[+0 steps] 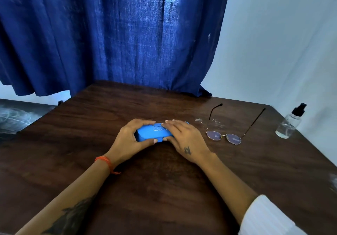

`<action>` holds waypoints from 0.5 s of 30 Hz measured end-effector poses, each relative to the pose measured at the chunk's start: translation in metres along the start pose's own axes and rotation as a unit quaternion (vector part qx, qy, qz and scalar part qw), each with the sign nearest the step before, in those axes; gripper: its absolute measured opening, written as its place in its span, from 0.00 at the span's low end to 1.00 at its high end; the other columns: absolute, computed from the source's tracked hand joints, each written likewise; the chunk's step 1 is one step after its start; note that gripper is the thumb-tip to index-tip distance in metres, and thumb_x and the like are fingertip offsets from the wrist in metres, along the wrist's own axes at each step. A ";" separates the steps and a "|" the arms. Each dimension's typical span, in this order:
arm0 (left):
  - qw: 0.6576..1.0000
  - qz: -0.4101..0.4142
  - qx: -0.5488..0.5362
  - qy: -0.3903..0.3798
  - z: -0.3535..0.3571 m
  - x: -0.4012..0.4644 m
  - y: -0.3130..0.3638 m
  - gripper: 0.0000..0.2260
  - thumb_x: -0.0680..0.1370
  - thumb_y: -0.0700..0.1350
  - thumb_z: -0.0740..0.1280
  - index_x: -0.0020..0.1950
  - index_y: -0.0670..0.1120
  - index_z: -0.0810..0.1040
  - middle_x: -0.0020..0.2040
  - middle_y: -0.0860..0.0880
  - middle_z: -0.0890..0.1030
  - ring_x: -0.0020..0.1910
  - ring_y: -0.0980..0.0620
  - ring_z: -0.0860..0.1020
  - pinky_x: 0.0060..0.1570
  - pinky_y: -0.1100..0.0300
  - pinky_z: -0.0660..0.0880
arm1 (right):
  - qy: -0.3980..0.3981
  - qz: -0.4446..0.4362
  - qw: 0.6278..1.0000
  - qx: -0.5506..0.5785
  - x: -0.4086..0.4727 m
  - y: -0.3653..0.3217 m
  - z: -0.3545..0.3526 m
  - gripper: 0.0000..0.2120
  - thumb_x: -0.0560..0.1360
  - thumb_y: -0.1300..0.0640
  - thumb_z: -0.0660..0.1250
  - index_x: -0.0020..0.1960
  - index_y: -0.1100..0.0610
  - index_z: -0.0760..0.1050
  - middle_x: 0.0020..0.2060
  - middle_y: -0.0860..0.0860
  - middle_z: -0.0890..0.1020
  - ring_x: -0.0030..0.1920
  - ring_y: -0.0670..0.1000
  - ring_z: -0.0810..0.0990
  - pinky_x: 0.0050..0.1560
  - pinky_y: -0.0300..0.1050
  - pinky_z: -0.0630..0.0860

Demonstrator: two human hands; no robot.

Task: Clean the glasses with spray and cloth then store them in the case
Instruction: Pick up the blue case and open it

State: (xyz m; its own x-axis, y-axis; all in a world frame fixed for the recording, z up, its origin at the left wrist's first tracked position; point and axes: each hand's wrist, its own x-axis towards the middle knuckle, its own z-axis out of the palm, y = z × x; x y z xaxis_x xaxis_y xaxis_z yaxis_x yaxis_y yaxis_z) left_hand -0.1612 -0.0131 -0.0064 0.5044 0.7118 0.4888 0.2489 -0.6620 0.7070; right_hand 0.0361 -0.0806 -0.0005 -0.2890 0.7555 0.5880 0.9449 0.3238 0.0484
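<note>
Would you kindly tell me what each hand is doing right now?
Left hand: closed around the blue rectangular case.
Right hand: gripping the same case.

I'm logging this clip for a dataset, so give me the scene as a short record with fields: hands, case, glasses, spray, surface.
hands: left hand and right hand both grip the case, one at each end
case: blue case, closed, lying on the table
glasses: glasses on the table right of the case, arms unfolded, untouched
spray: clear spray bottle with black pump top, upright near the right table edge
surface: dark wooden table
cloth: none clearly visible
</note>
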 end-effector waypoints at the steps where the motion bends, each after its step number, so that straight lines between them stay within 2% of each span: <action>1: 1.000 -0.002 0.000 -0.004 0.002 -0.001 0.001 0.23 0.66 0.47 0.76 0.59 0.51 0.77 0.57 0.53 0.77 0.57 0.58 0.74 0.59 0.60 0.71 | 0.011 -0.005 1.000 -0.008 -0.003 0.001 0.001 0.18 0.72 0.55 0.70 0.59 0.62 0.76 0.55 0.59 0.81 0.55 0.59 0.80 0.58 0.55 0.76; 7: 0.999 -0.008 0.020 -0.035 0.006 -0.006 0.000 0.22 0.68 0.44 0.74 0.59 0.56 0.73 0.57 0.50 0.75 0.58 0.54 0.72 0.61 0.59 0.68 | 0.037 -0.048 0.996 -0.061 -0.006 0.002 0.010 0.17 0.70 0.56 0.73 0.56 0.62 0.78 0.52 0.60 0.83 0.51 0.59 0.82 0.52 0.55 0.79; 11: 0.998 -0.027 0.022 -0.050 0.009 -0.006 0.002 0.23 0.68 0.43 0.74 0.59 0.58 0.71 0.57 0.48 0.74 0.58 0.53 0.71 0.62 0.61 0.66 | 0.049 -0.079 0.992 -0.090 -0.005 0.005 0.008 0.16 0.74 0.53 0.64 0.56 0.62 0.79 0.51 0.60 0.83 0.50 0.58 0.83 0.50 0.54 0.80; 15: 0.998 -0.018 0.022 -0.064 0.006 -0.005 0.003 0.33 0.65 0.42 0.77 0.63 0.61 0.66 0.61 0.46 0.70 0.59 0.54 0.69 0.64 0.59 0.67 | 0.045 -0.079 0.994 -0.061 0.006 0.008 -0.002 0.14 0.70 0.57 0.72 0.53 0.62 0.80 0.47 0.59 0.85 0.46 0.56 0.84 0.47 0.52 0.81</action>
State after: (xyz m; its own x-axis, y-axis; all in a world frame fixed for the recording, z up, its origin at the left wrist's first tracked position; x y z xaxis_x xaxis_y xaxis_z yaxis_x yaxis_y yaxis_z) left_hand -0.1577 -0.0203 -0.0100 0.5953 0.7014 0.3919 0.3042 -0.6482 0.6980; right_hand 0.0424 -0.0744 0.0054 -0.4262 0.6445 0.6348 0.9017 0.3587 0.2412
